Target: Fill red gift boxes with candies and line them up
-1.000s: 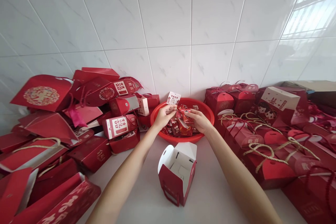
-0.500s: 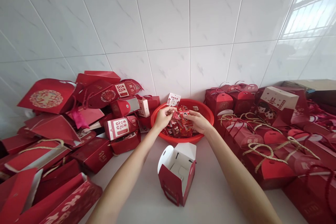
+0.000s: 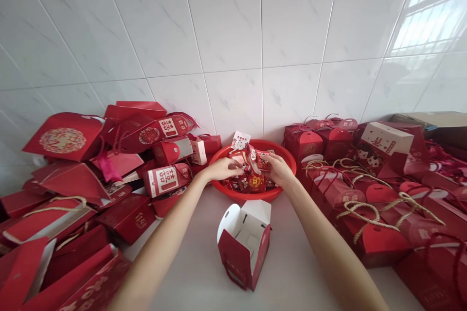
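My right hand (image 3: pixel 278 170) is closed around shiny red wrapped packets (image 3: pixel 253 156), raised over the front of a red-orange plastic basin (image 3: pixel 236 195). My left hand (image 3: pixel 225 169) is at the packets' left side, fingers bent and pressed together on a red wrapper; its fingertips are partly hidden. More red packets, one with a gold character (image 3: pixel 257 183), fill the basin below both hands. A white printed card (image 3: pixel 241 140) sticks up at the back of the basin. In front, between my forearms, stands an open red gift box (image 3: pixel 237 252), white inside, with its flaps up and a dark red cord handle.
Red gift boxes (image 3: pixel 126 216) lie heaped on the left. Rows of red boxes (image 3: pixel 383 243) with rope handles (image 3: pixel 365 214) stand on the right. A brown carton (image 3: pixel 434 119) sits at the far right. A tiled wall (image 3: pixel 233 24) rises behind the grey-white tabletop (image 3: pixel 197 272).
The packets between my hands now form a larger bunch, lifted higher. My left hand has moved down and slightly left, away from the white card. The open box stays in place.
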A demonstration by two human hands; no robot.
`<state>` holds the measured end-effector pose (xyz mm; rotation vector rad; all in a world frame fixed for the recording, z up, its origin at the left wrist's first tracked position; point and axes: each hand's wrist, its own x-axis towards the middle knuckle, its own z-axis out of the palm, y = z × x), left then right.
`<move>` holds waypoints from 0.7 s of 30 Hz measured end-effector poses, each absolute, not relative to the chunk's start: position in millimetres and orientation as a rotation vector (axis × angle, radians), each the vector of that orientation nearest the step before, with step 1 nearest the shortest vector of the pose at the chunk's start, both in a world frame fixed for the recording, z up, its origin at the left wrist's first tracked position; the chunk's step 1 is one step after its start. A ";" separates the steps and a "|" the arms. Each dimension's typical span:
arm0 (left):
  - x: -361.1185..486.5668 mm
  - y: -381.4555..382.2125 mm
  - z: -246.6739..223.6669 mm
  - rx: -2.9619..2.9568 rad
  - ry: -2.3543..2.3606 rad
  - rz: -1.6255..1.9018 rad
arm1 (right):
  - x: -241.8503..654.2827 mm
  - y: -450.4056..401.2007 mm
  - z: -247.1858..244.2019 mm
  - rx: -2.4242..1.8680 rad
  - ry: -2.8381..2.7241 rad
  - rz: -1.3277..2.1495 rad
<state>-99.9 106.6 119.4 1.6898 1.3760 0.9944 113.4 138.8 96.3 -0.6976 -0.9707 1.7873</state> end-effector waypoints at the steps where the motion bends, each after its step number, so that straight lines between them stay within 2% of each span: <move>1: -98.5 103.6 121.9 1.701 1.375 0.935 | 113.4 139.3 95.7 -0.693 -0.990 1.811; 10: -58.9 95.5 120.6 1.553 1.337 0.840 | 113.2 139.6 95.1 -0.695 -1.024 1.829; 21: -56.4 107.6 111.2 1.557 1.400 1.067 | 115.0 137.4 100.0 -0.675 -1.038 1.817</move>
